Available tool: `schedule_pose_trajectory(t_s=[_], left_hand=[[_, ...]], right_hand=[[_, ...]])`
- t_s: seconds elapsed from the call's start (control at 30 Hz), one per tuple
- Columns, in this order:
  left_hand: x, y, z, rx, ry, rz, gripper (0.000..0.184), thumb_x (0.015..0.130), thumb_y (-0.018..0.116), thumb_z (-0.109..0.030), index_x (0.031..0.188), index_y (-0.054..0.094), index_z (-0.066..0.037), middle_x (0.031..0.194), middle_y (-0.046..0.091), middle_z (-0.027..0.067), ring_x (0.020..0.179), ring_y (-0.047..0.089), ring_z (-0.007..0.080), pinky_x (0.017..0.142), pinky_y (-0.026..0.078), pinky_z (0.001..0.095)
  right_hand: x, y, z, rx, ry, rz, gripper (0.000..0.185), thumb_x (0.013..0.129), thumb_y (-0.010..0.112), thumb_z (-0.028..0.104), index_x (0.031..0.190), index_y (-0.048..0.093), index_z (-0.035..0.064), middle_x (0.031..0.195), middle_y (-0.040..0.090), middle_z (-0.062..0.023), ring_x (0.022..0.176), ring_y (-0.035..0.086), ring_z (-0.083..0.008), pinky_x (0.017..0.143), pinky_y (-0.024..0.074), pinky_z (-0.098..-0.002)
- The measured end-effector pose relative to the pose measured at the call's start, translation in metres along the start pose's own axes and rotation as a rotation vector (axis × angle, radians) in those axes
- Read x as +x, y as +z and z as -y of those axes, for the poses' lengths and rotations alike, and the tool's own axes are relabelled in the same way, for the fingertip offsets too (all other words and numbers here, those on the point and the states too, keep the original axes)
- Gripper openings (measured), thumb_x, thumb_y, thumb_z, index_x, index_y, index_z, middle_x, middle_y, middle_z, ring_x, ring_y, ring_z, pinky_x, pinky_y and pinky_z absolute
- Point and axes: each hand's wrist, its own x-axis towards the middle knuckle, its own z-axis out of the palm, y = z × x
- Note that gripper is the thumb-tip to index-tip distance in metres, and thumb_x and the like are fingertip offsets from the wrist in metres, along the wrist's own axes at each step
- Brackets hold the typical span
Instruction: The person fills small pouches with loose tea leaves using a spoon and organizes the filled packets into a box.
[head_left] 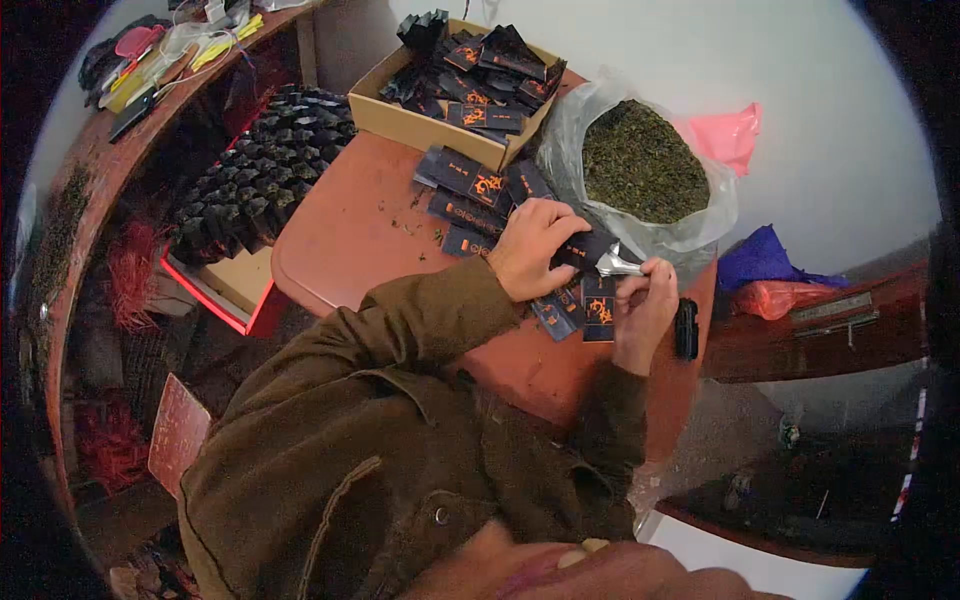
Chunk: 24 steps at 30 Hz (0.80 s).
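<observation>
My left hand (535, 248) is closed around a small black tea packet (585, 248) above the red-brown table. At the packet's mouth is a shiny silver piece (618, 264); I cannot tell whether it is a small metal scoop or the foil lining. My right hand (648, 308) pinches the end of this silver piece. Several flat black packets with orange print (470, 182) lie left of my left hand. Below the held packet are more, one with a large orange character (599, 312). Beyond my hands stands a clear plastic bag (722, 205) of dark green tea leaves (640, 165).
A cardboard box (425, 135) of black packets stands at the table's far edge. On the left, a red-edged box (205, 290) holds rows of upright black packets (265, 175). A small black object (686, 329) rests near the table's right edge. Loose leaf bits dot the tabletop (345, 215).
</observation>
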Motion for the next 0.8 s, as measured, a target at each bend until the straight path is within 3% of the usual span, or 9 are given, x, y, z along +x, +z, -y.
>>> schedule_pose_trajectory(t_s=[0.37,0.57,0.8], left_hand=[[0.0030,-0.0056,0.0056,-0.004,-0.057,-0.067,0.056,0.061,0.073,-0.012,0.113,0.055,-0.008,0.108,0.051,0.0140,0.105,0.047,0.0340,0.093,0.040,0.0405],[0.0013,-0.0029,-0.0001,-0.029,0.001,-0.015,0.053,0.060,0.073,-0.010,0.111,0.057,-0.008,0.108,0.051,0.0137,0.104,0.048,0.0341,0.092,0.041,0.0410],[0.0045,-0.0071,0.0002,0.016,-0.020,-0.009,0.056,0.059,0.074,-0.008,0.113,0.058,-0.008,0.109,0.053,0.0139,0.106,0.048,0.0334,0.094,0.040,0.0409]], right_hand=[[-0.0002,0.0005,0.0069,0.022,-0.050,-0.155,0.022,0.097,0.046,0.029,0.089,0.051,0.0089,0.052,0.046,0.0001,0.042,0.038,-0.0075,0.041,0.0281,-0.0206],[-0.0027,-0.0012,-0.0016,0.035,-0.043,0.024,0.026,0.100,0.044,0.031,0.088,0.050,0.0084,0.053,0.048,-0.0004,0.043,0.037,-0.0062,0.041,0.0275,-0.0207],[-0.0042,-0.0027,0.0015,-0.008,-0.035,-0.013,0.029,0.100,0.046,0.034,0.088,0.050,0.0083,0.058,0.054,-0.0016,0.044,0.040,-0.0054,0.041,0.0287,-0.0193]])
